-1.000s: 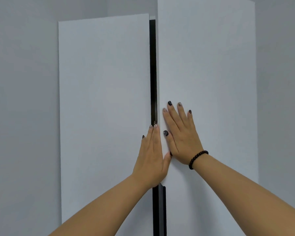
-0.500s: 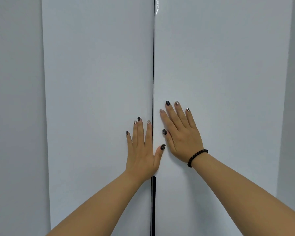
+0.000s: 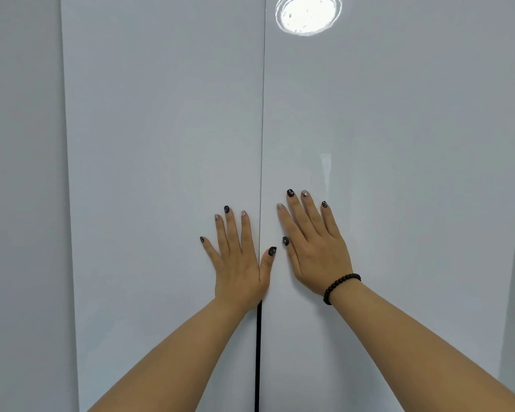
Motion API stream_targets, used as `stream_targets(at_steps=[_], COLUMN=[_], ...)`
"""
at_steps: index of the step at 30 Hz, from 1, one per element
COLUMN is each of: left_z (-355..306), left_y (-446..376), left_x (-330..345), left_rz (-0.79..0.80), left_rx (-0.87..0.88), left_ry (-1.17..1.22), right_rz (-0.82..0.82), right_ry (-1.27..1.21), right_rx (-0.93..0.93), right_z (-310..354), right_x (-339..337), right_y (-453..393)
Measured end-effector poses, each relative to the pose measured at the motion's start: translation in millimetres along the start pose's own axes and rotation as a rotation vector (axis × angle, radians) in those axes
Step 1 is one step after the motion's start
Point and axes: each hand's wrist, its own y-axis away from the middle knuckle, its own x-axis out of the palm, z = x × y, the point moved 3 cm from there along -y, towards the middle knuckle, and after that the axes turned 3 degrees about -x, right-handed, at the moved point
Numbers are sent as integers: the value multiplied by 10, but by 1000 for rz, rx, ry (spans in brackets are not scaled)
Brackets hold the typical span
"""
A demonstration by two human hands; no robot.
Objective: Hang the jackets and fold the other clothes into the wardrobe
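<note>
White wardrobe doors (image 3: 161, 144) closed, contents hidden, left hand (image 3: 238, 263), right hand (image 3: 315, 257) seemingly pressing flat, fingers straight

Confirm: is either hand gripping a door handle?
No, both the left hand and right hand lie flat with straight fingers against the doors.

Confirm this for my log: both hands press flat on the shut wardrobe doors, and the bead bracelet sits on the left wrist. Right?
Not quite. The head view shows the bracelet on the right wrist. The left hand and right hand do press flat on the wardrobe doors.
</note>
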Motion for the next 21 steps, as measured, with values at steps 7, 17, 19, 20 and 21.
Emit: stream_targets(at_steps=[7,17,19,20,21], left_z=[13,-12,-19,-14,-9], left_y=[-21,-3,-10,-3,-4], left_x=[103,93,78,70,47], left_rz=[-71,-25,14,42,75], left_rx=[-3,-4,-21,-30,-33], left_ry=[-25,-87,-105,-117,-133], right_rz=[24,44,70,83,112], right_ry=[14,39,37,39,40], right_rx=[17,88,120,132,152], right_z=[-9,43,72,102,126], right_x=[150,202,200,192,166], right_y=[116,211,203,205,198])
